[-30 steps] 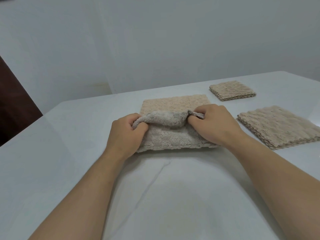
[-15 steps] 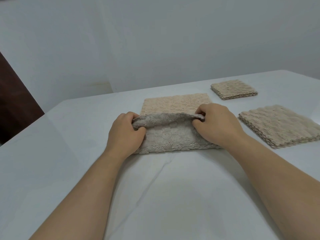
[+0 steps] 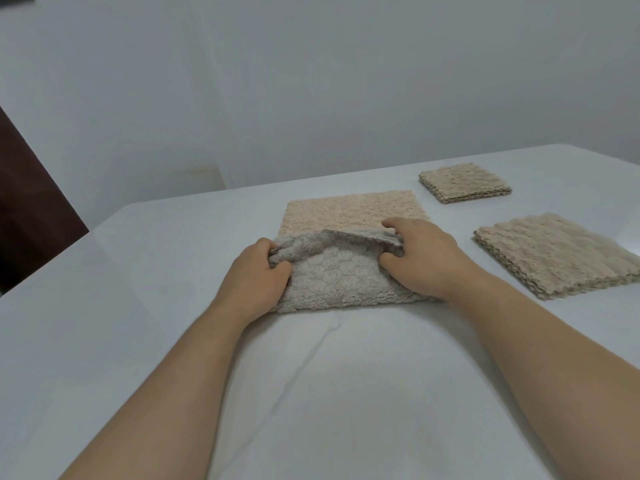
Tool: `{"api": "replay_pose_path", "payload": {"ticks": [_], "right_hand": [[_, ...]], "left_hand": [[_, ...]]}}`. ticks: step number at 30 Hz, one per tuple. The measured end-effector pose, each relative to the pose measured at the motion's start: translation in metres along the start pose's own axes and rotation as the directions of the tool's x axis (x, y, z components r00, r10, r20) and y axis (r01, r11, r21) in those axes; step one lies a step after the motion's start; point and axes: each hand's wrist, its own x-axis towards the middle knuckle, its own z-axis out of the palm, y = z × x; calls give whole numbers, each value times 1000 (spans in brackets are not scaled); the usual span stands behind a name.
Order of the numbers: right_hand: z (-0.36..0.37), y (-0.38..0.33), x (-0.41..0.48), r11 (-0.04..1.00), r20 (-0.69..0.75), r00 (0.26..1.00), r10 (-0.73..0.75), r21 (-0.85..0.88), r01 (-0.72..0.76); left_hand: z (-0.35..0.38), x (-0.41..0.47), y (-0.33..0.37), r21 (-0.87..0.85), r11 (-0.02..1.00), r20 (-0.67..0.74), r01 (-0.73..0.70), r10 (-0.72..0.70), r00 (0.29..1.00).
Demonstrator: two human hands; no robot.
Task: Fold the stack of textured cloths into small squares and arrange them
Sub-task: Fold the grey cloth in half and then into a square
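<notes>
White table (image 3: 104, 323) first: smooth, filling the view from 3 o'clock through 6 to 9 o'clock, with a faint crease running toward 6 o'clock. At 9 o'clock, beyond its edge, a dark panel (image 3: 31, 209) against a pale wall (image 3: 311, 81).

At dead centre, the cloth (image 3: 346, 282) in work, lying on the table, square to the body. Far half bare toward 12 o'clock, beige face up; near half turned over it, grey face up, the free edge raised off the layer beneath. Looks like the first fold, half done: likely headed toward 12 o'clock to bring edge onto edge before pressing down.

At 3 o'clock, well apart from the cloth, the stack (image 3: 561, 261) of unfolded cloths, several layers, edges roughly in line. Probably kept within easy reach of the right arm as the supply.

At the flap's 9 o'clock corner, the left hand (image 3: 252, 278): fingers curled, bunching the edge against the thumb. At the 3 o'clock corner, the right hand (image 3: 429, 258): thumb on the near face, forefinger over the top, pinching the edge; other fingers curled behind, not clearly seen. One corner each, seemingly to keep the edge taut and level.

At 2 o'clock, far back, the square (image 3: 464, 183): one folded piece, thick with layers, set apart from the stack, apparently the start of the finished row. Most of the task left.
</notes>
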Motion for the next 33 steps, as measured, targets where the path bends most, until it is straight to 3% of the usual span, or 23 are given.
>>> {"api": "replay_pose_path", "payload": {"ticks": [4, 11, 16, 28, 33], "right_hand": [[1, -2, 1, 1000, -42, 999, -14, -16, 13], [-1, -6, -1, 996, 15, 999, 47, -74, -46], [-2, -6, -3, 999, -46, 998, -37, -23, 36], [-6, -9, -8, 970, -147, 970, -195, 120, 213], [-1, -5, -4, 960, -236, 945, -227, 107, 258]], "left_hand": [[0, 2, -1, 34, 999, -75, -22, 25, 997], [0, 3, -1, 43, 998, -146, -50, 56, 988], [-2, 1, 2, 2, 997, -213, -81, 80, 974], [-4, -2, 6, -145, 980, -248, -135, 96, 964], [-6, -5, 9, -346, 937, -197, -51, -19, 980]]}}
